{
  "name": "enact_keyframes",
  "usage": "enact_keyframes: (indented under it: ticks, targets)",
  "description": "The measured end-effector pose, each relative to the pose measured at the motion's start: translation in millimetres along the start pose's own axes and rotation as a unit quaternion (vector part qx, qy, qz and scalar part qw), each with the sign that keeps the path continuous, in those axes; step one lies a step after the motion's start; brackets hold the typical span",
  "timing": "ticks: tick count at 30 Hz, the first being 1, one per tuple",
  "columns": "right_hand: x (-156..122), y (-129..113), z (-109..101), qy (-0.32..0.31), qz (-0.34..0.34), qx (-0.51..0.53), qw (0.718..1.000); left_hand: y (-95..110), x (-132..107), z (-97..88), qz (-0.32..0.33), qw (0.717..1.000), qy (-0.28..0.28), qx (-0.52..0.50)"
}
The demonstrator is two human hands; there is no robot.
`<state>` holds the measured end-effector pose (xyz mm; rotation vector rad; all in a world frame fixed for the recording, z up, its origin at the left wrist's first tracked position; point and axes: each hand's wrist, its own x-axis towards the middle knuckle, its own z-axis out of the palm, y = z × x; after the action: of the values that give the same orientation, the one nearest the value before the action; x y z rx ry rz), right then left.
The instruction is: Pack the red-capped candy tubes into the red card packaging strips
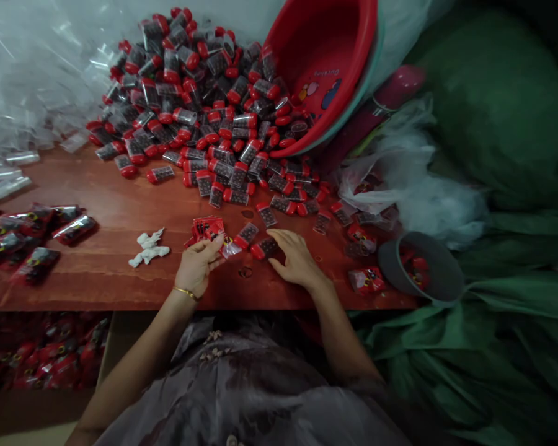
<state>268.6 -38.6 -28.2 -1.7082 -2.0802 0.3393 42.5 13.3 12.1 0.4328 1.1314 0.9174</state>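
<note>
The left hand (198, 265) pinches shiny red plastic packets (208, 227); the right hand (296, 260), fingers (284, 236) parted, brackets a clear, red-capped container (265, 249).

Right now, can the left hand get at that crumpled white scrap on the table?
Probably yes: the white scrap lies close beside the left hand, with open tabletop between them. Its grip seems taken up by the red packets, though, so those may need setting down first.

Dim, cool light, a reddish-brown wood-grained tabletop (116, 195) with dark knots, a pale surface (242, 15) behind it, bulky dark green fabric (497, 111) along the right side
</note>
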Motion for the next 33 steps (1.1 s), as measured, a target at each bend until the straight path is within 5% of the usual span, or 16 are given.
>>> enact_keyframes:
  ticks: [8,13,20,33]
  targets:
    - [-8.1,-1.2,15.4,0.003,-0.025,-0.058,0.998,-1.3,-2.5,2.1,-0.033,0.999,0.02,-0.005]
    - [-26.2,-20.3,14.6,0.028,0.029,0.102,0.994,-4.6,-1.7,2.7,-0.035,0.999,0.006,0.002]
    - [-35.8,-60.5,11.4,-0.04,0.123,0.449,0.884,-10.6,-4.5,4.2,-0.025,0.999,-0.014,0.019]
    - [-20.9,-70.5,18.3,-0.051,0.24,0.606,0.757,-9.0,-10.6,0.2,0.009,0.998,-0.049,0.024]
